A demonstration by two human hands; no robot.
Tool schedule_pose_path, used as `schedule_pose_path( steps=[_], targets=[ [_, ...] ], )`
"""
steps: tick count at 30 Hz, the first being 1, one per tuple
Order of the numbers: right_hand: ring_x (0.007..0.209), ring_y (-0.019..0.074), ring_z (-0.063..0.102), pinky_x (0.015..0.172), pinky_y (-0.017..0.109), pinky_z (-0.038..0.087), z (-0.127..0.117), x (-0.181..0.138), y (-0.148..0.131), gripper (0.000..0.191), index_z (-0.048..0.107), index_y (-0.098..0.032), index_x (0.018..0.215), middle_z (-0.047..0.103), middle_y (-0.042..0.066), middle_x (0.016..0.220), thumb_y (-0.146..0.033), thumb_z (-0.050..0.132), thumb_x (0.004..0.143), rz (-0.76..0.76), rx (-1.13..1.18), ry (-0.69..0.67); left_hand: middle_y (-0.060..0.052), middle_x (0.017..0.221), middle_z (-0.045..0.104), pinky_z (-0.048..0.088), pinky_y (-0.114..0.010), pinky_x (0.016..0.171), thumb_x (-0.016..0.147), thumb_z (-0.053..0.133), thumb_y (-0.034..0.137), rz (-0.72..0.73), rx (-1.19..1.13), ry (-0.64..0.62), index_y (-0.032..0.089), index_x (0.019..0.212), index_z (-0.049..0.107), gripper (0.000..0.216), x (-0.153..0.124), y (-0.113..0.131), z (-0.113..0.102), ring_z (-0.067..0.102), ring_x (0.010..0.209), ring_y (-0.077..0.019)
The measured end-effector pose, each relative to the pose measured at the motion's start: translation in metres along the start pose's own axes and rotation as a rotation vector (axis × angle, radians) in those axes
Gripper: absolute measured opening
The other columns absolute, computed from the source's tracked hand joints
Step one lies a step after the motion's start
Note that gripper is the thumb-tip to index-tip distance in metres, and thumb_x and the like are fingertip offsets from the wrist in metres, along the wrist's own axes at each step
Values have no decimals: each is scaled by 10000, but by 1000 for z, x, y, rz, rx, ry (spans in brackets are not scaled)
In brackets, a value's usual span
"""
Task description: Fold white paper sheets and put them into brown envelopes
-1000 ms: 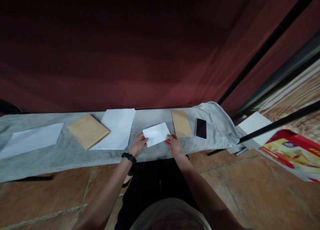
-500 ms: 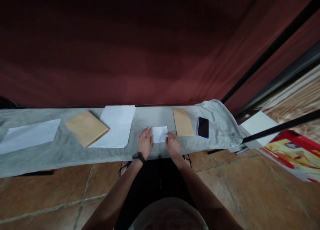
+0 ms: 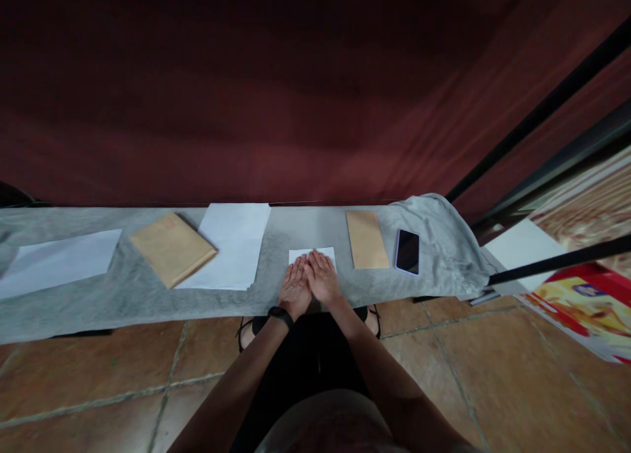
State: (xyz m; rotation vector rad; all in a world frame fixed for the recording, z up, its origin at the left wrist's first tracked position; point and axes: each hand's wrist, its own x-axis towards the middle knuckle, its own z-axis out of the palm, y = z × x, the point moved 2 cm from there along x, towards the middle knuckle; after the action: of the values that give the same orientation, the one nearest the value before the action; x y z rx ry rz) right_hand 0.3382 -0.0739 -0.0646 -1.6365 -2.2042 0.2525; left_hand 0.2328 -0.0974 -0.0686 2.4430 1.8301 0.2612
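Note:
A small folded white paper (image 3: 298,252) lies on the grey cloth-covered table (image 3: 288,226) in front of me. Both palms rest flat on it, side by side and touching. My left hand (image 3: 296,288), with a dark band on the wrist, covers the left part, fingers stretched out. My right hand (image 3: 323,279) covers the middle and right, its fingers straight as well. Only the paper's top edge and corners show; the rest is hidden under the hands. To the right of it lies a single brown envelope (image 3: 367,239).
A phone (image 3: 407,252) lies right of the envelope. On the left are a stack of white sheets (image 3: 236,242), a pile of brown envelopes (image 3: 172,248) overlapping it, and another white sheet (image 3: 64,262). A red and yellow box (image 3: 586,302) stands beyond the black pole (image 3: 562,260).
My hands have moved from the two sides of the white paper to its middle. They have come together, and the fingers now lie flat on top of it.

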Motion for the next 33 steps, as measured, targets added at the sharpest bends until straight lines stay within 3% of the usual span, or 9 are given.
schedule_pose_path(
  steps=[7,12,15,21,28,33],
  targets=[
    [1489,275,328,1216,483,257,-4,-9,30,594,337,-73,1546,372,175,1589,-384,401,1045,-6,-99,74,-168,1627,297,217,-463,1247,1023,244,404,-130,-53,83,48,1563,279,648,1,-15,-2,200,1537,-263],
    [1474,290,348,1215,469,251,-8,-13,34,618,346,-37,1535,378,195,1581,-410,397,1044,25,-130,89,-160,1612,335,167,-498,1256,1026,235,397,-179,-32,79,51,1551,311,634,6,-25,-8,215,1532,-276],
    [1479,292,336,1217,464,238,-10,-15,35,626,335,-29,1539,366,201,1586,-407,389,1043,44,-138,70,-155,1618,325,127,-503,1263,1025,235,375,-196,-16,103,49,1547,321,621,10,-13,-9,177,1542,-276],
    [1504,274,286,1221,482,217,-10,-15,35,571,307,-60,1558,321,177,1612,-256,348,1024,64,-130,21,-105,1629,316,150,-428,1269,1033,207,358,-20,-72,15,108,1567,299,597,21,14,0,203,1537,-216],
    [1496,283,304,1220,489,237,-7,-16,38,581,312,-47,1554,334,195,1603,-321,350,1043,37,-124,69,-176,1632,277,181,-469,1256,1018,247,462,-84,-44,14,53,1570,260,687,21,-17,-3,202,1536,-272],
    [1496,292,307,1227,506,214,-11,-10,32,565,348,-15,1531,347,216,1590,-305,332,1046,87,-108,23,-181,1636,268,167,-479,1254,1013,262,469,-103,-37,43,49,1571,247,699,17,-21,-3,191,1539,-280]
  ],
)
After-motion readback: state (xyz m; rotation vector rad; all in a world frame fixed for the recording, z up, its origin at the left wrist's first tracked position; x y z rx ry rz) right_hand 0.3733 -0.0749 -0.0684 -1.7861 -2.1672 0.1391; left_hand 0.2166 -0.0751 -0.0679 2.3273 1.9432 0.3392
